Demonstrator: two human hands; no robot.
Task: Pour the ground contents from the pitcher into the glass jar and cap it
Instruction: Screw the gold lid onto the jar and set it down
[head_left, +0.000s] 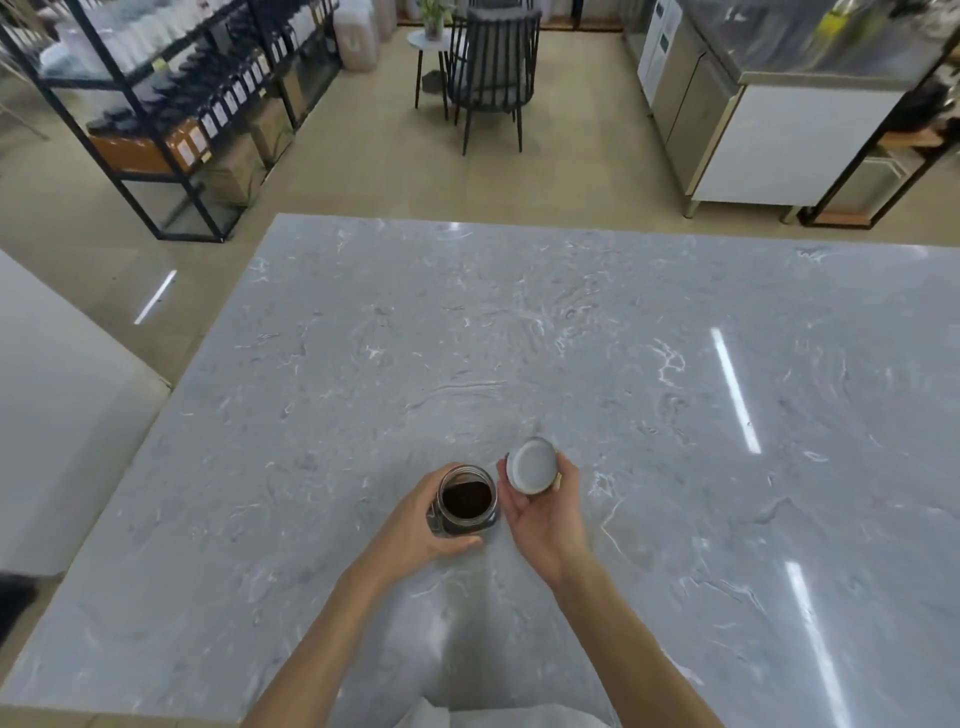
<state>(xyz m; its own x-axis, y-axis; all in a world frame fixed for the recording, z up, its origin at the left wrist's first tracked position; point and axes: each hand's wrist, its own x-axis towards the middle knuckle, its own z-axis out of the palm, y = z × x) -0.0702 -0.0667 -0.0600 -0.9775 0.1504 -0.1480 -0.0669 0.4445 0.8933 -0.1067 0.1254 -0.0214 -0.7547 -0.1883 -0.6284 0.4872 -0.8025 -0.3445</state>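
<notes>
Jar base hidden by left hand; right hand grips lid.

A grey marble counter gleams; beyond, beige floor tiles, black shelving, a slatted chair.

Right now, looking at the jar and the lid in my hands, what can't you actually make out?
All from the head view:
- Glass jar: the left hand wraps its near side, hiding the lower wall and fill level.
- Lid: one flat grey face shows; the right hand covers its lower rim, so any threads are hidden.
- Pitcher: not in view.
- Labels on the shelf bags: too small and blurred.
</notes>
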